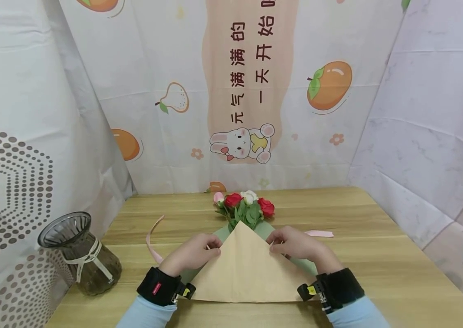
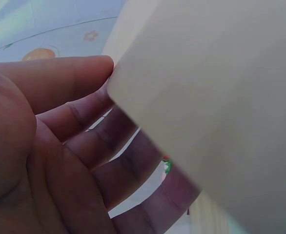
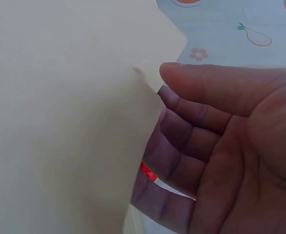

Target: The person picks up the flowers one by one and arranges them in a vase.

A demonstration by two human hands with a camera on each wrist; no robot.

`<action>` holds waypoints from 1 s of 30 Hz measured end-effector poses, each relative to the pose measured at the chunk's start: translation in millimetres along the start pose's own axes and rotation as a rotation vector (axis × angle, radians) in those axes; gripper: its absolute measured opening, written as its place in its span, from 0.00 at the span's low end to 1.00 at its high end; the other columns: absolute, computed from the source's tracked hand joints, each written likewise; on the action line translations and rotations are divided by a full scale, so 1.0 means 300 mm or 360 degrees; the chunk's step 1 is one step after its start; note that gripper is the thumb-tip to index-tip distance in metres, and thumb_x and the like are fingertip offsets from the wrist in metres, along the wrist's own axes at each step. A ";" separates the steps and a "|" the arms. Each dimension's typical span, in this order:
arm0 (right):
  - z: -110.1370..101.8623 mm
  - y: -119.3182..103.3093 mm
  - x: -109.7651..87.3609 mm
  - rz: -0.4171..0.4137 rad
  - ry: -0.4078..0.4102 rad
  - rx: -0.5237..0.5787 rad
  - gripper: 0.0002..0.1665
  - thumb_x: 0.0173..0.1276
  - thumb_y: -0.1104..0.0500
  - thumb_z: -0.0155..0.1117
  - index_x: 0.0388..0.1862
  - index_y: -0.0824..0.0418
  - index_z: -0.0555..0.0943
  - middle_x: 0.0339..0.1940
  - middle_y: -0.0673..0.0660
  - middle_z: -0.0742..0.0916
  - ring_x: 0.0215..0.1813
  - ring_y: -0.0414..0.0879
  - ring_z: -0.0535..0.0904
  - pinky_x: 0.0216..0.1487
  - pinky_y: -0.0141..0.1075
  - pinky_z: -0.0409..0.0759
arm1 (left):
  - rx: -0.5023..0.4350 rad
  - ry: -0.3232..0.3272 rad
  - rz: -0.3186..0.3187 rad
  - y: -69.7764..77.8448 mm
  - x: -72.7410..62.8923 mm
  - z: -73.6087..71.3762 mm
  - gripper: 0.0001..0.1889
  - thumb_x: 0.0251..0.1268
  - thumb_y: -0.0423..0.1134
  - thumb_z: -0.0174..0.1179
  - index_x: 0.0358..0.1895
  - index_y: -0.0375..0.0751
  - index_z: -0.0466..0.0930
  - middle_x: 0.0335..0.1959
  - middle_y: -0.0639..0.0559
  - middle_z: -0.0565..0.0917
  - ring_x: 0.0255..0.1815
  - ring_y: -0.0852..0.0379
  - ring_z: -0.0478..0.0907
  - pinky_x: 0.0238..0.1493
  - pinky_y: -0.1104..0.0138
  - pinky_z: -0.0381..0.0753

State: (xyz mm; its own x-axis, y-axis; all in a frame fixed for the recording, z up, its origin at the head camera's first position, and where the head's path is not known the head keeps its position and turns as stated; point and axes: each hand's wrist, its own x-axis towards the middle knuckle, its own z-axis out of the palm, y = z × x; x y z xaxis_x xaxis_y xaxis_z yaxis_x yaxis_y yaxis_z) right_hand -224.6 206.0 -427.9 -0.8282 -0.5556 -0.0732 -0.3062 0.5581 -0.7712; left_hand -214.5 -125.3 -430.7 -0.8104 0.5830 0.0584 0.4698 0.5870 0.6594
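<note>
- A tan kraft wrapping paper folded to a triangle [image 1: 244, 269] lies flat in the middle of the light wooden table [image 1: 379, 255], its apex pointing away toward a small bunch of red, white and pink artificial roses [image 1: 244, 206], whose stems disappear beneath it.
- A pale green sheet [image 1: 302, 266] peeks out along the paper's slanted edges.
- The paper looks thin and light, stiff enough to hold a crease but easy to dent or tear; I'd judge the slanted edges near the apex the best places to take hold of it, and both hands are there.
- The left hand [image 1: 192, 252] has its thumb on top of the left edge and its fingers [image 2: 109, 146] tucked beneath, pinching the paper.
- The right hand [image 1: 297, 243] mirrors it on the right edge, thumb over, fingers [image 3: 182, 141] under.
- Both forearms come in low from the near side, wrists close to the table, palms turned inward toward each other.
- A ribbed dark glass vase tied with cream ribbon [image 1: 79, 255] stands well apart to the left; a pink ribbon [image 1: 151, 239] curls beside the left hand.
</note>
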 end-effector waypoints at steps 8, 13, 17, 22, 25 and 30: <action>-0.010 -0.014 -0.010 -0.0025 -0.0022 0.0019 0.13 0.71 0.61 0.66 0.52 0.66 0.84 0.35 0.52 0.86 0.35 0.48 0.80 0.33 0.46 0.83 | -0.0031 -0.0045 0.0018 0.002 -0.008 -0.017 0.06 0.75 0.34 0.58 0.46 0.41 0.84 0.37 0.57 0.82 0.40 0.57 0.78 0.42 0.60 0.78; -0.019 -0.018 -0.015 -0.0013 -0.0033 0.0020 0.14 0.71 0.61 0.68 0.52 0.65 0.84 0.36 0.52 0.86 0.36 0.49 0.80 0.34 0.46 0.83 | -0.0025 -0.0084 0.0077 -0.003 -0.018 -0.030 0.05 0.74 0.33 0.59 0.46 0.41 0.84 0.37 0.58 0.83 0.40 0.59 0.79 0.41 0.62 0.79; -0.024 -0.019 -0.021 -0.0006 -0.0043 0.0022 0.13 0.71 0.60 0.68 0.52 0.64 0.84 0.34 0.53 0.85 0.35 0.49 0.79 0.34 0.46 0.83 | -0.0020 -0.0110 0.0086 -0.003 -0.028 -0.039 0.04 0.74 0.34 0.60 0.45 0.41 0.84 0.37 0.58 0.83 0.39 0.60 0.78 0.40 0.64 0.78; -0.029 -0.025 -0.024 -0.0023 -0.0057 0.0019 0.12 0.71 0.60 0.69 0.50 0.63 0.84 0.34 0.53 0.85 0.35 0.50 0.79 0.34 0.46 0.83 | 0.0012 -0.0128 0.0090 0.004 -0.035 -0.051 0.03 0.74 0.35 0.61 0.43 0.43 0.83 0.37 0.59 0.81 0.37 0.61 0.76 0.37 0.65 0.76; -0.034 -0.028 -0.023 -0.0036 -0.0067 0.0020 0.12 0.71 0.60 0.68 0.50 0.63 0.84 0.35 0.53 0.85 0.36 0.49 0.79 0.35 0.46 0.83 | -0.0001 -0.0148 0.0077 0.004 -0.037 -0.058 0.02 0.75 0.36 0.60 0.43 0.44 0.83 0.36 0.59 0.81 0.37 0.61 0.76 0.37 0.65 0.76; -0.041 -0.028 -0.029 -0.0092 -0.0089 0.0037 0.11 0.72 0.61 0.67 0.50 0.63 0.84 0.35 0.52 0.86 0.35 0.48 0.80 0.36 0.47 0.85 | -0.0083 -0.0173 0.0085 -0.007 -0.054 -0.066 0.03 0.76 0.35 0.59 0.42 0.46 0.82 0.35 0.59 0.81 0.36 0.60 0.78 0.37 0.66 0.78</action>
State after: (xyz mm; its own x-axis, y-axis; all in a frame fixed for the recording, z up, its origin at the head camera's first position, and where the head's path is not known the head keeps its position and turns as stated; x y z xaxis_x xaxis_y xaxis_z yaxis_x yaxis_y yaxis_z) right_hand -220.5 213.7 -413.0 -0.7820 -0.6202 -0.0627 -0.3410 0.5099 -0.7897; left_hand -209.3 -147.0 -418.1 -0.7407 0.6717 0.0144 0.4898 0.5252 0.6959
